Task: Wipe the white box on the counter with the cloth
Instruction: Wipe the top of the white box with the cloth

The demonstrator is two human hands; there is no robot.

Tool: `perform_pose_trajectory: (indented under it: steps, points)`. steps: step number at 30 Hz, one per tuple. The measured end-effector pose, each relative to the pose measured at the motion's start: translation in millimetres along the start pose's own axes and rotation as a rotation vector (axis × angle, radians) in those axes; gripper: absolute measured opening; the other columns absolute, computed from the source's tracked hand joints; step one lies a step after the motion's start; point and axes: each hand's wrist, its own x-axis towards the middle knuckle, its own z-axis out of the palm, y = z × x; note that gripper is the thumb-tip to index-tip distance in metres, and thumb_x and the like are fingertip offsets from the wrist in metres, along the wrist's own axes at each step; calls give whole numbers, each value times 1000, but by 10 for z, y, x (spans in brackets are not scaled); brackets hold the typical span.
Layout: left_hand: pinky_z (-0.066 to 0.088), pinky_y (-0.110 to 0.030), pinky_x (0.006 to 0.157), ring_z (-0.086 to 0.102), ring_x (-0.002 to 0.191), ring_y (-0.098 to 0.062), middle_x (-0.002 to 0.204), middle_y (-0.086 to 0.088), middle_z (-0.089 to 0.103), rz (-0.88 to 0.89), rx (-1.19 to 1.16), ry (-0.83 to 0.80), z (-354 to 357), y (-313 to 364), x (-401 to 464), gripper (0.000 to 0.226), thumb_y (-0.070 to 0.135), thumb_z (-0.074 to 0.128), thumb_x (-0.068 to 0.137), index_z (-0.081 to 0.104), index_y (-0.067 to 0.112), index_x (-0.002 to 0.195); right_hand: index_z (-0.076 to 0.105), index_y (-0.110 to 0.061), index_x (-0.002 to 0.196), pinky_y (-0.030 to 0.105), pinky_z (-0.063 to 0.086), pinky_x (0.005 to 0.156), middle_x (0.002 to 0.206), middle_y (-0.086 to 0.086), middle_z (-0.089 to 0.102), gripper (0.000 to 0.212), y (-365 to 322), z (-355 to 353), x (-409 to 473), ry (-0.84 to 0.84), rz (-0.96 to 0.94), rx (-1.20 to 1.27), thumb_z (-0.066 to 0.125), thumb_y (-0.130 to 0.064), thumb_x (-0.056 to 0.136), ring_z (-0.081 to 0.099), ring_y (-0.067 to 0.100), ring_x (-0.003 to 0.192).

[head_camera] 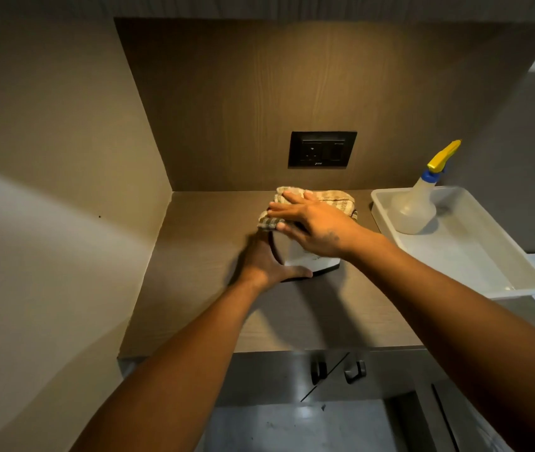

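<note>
Checked cloth (316,199): beige and brown weave, draped over the top of the white box (305,257), its far edge hanging behind.
White box: stands on the wood-grain counter (292,314), near the back wall and below the black wall socket (322,150); only its near face and lower corner show.
Right hand (312,223): flat, fingers spread and together pressing the cloth down on the box top; not clenched around anything.
Left hand (267,261): open palm braced against the box's left side, thumb along its base on the counter.
Step in hand: wiping the top, by my reading.
Doing it well: keep the left palm firm so the box does not slide; press evenly, sweep edge to edge, then fold the cloth down over the sides.
Risk: a wide sweep rightward could knock the white tray (494,275) holding the spray bottle (418,207).
</note>
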Motion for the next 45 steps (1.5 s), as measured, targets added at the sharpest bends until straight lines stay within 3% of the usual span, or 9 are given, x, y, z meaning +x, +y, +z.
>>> perform_pose_trajectory:
  steps: [4, 9, 17, 20, 24, 27, 34, 38, 45]
  points:
    - [50, -31, 103, 53, 126, -8, 140, 13, 55, 21, -64, 2, -14, 1, -8, 126, 62, 100, 35, 46, 29, 144, 47, -29, 144, 28, 6, 116, 156, -10, 36, 43, 79, -36, -257, 29, -3, 59, 44, -37, 102, 13, 5, 147]
    - [53, -43, 104, 54, 128, -12, 140, 9, 56, -23, -121, -3, -27, -42, -30, 133, 62, 101, 30, 40, 31, 145, 43, -33, 146, 49, 9, 122, 160, -9, 30, 43, 314, -140, -93, 38, 219, 76, 41, -38, 102, 11, 16, 151]
    - [39, -13, 103, 48, 127, -4, 140, 13, 49, 136, -51, 8, -37, 16, 0, 114, 42, 104, 46, 50, 14, 143, 54, -26, 140, 46, 12, 120, 154, -4, 43, 41, -90, 39, -87, 19, -71, -64, 42, -38, 102, 20, 22, 150]
    - [49, -24, 100, 56, 123, -9, 136, 10, 58, 115, -60, 2, -45, -5, 18, 112, 55, 101, 43, 52, 25, 139, 51, -23, 142, 31, 7, 119, 154, -4, 42, 41, 15, 25, -305, 69, -59, 18, 44, -34, 103, 21, 17, 149]
    - [53, -44, 103, 54, 127, -14, 140, 8, 56, -24, -94, 5, -22, -53, -24, 131, 64, 100, 29, 40, 33, 141, 46, -34, 144, 49, 14, 122, 157, -9, 35, 44, 347, -60, -363, 121, 189, 63, 42, -41, 101, 19, 18, 150]
    - [53, -48, 104, 52, 130, -14, 142, 7, 55, -33, -107, 5, -18, -35, -49, 133, 62, 101, 30, 38, 32, 144, 44, -30, 146, 46, 9, 120, 160, -5, 30, 44, 347, -104, -162, 112, 300, 81, 41, -38, 103, 14, 24, 151]
    - [52, -36, 100, 55, 124, -18, 139, 2, 57, 1, 2, 74, 17, 46, -56, 125, 66, 96, 35, 44, 25, 141, 48, -31, 143, 55, 19, 118, 157, 0, 38, 50, 47, 78, 129, 57, 222, 1, 40, -50, 97, 21, 30, 149]
    - [33, -3, 99, 52, 118, -3, 135, -1, 62, 179, 82, 81, 48, 93, -36, 106, 61, 97, 48, 56, 15, 134, 55, -17, 140, 49, 17, 117, 153, 3, 45, 43, -162, 215, 21, 91, 21, -141, 43, -34, 102, 26, 30, 147]
    - [54, -39, 96, 55, 122, -16, 136, 5, 57, -54, -60, 74, 37, 60, -96, 127, 61, 100, 34, 41, 27, 142, 44, -31, 146, 51, 21, 120, 159, 2, 34, 50, 276, 63, 9, 201, 418, 88, 38, -48, 100, 27, 29, 147]
